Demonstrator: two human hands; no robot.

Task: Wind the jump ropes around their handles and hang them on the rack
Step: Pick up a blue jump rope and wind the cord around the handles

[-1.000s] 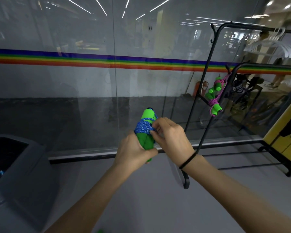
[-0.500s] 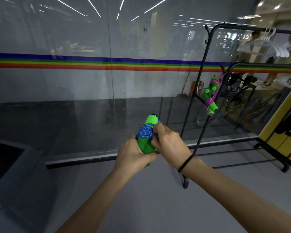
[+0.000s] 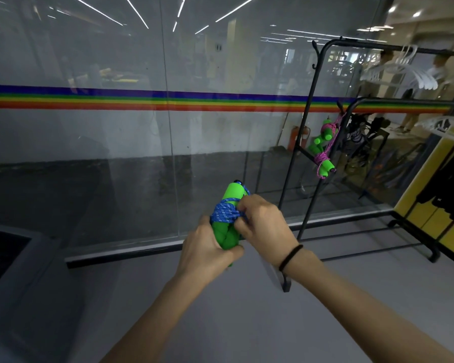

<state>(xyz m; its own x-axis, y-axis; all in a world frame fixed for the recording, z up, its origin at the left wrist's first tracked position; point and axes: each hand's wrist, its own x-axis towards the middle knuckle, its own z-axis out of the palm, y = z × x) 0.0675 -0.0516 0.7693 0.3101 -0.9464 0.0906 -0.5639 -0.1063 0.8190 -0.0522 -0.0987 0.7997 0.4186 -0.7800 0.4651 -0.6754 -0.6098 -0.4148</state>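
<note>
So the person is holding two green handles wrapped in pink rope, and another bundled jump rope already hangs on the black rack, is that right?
Not quite. The head view shows a blue rope, not pink, wound round the green handles. The left hand grips the handles and the right hand pinches the rope. Another bundled jump rope does hang on the black rack.
</note>
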